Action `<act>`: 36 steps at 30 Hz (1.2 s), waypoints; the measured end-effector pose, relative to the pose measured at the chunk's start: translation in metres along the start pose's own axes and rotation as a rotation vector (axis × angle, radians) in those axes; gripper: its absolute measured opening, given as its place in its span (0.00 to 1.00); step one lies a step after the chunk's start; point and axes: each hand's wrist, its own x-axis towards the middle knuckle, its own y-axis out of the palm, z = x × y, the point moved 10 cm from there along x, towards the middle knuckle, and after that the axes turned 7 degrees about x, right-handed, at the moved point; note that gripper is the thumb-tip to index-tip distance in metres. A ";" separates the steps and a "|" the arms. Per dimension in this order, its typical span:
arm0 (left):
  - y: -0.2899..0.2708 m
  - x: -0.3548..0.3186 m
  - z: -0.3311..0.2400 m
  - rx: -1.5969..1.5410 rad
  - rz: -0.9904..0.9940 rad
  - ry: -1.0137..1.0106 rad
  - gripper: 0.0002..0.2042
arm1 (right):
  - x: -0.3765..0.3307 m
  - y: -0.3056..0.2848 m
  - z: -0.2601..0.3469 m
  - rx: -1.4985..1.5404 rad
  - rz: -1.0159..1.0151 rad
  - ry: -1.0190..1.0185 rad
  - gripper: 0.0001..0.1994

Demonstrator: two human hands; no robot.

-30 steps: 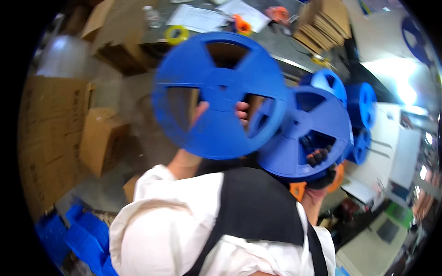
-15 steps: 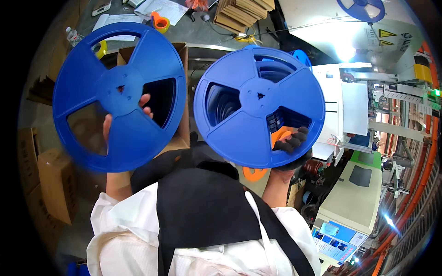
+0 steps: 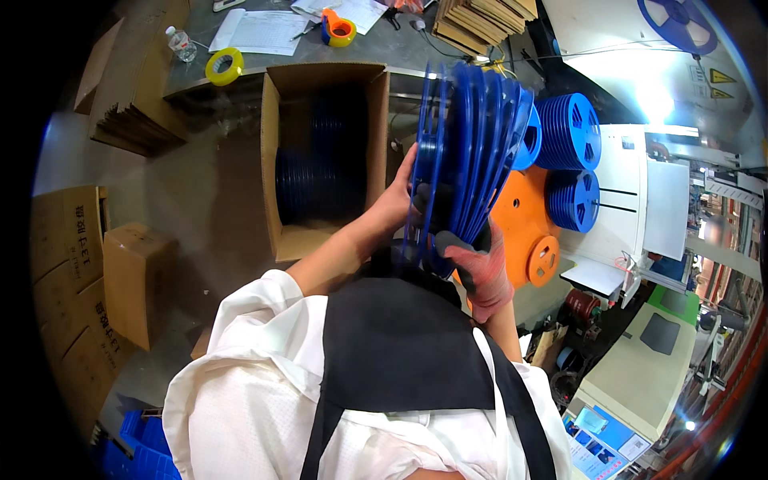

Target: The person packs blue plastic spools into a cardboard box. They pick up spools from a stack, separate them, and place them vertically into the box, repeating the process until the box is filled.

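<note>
Several blue plastic reels (image 3: 480,136) stand on edge in a fanned stack between my hands, in front of my chest. My bare left hand (image 3: 396,196) grips the stack's left side, its fingers partly hidden behind the outermost reel. From below and the right, my right hand (image 3: 482,268), in a grey and red glove, is closed around the lower edges of the reels. Left of the stack is an open cardboard box (image 3: 270,172) with dark blue reels inside it.
Right of the stack, further blue reels (image 3: 570,132) stand at an orange round surface (image 3: 512,210). A grey bench (image 3: 264,68) at the back bears yellow tape (image 3: 225,66), an orange tape dispenser (image 3: 340,30) and papers. Cardboard boxes (image 3: 136,280) stand at left, a beige machine (image 3: 632,360) at right.
Two groups of reels, held apart with their faces toward me, are now together edge-on at the right. My left hand has moved right, away from in front of the box, which now shows.
</note>
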 end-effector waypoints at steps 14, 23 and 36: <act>-0.037 -0.098 -0.087 -0.465 0.055 0.108 0.36 | 0.026 -0.036 0.014 0.192 0.029 -0.177 0.20; -0.039 -0.095 -0.090 -0.795 0.192 0.187 0.38 | 0.021 -0.100 0.001 0.590 0.120 -0.236 0.31; -0.082 -0.134 -0.135 -0.586 0.278 0.362 0.37 | -0.010 -0.185 0.015 0.552 -0.143 -0.607 0.11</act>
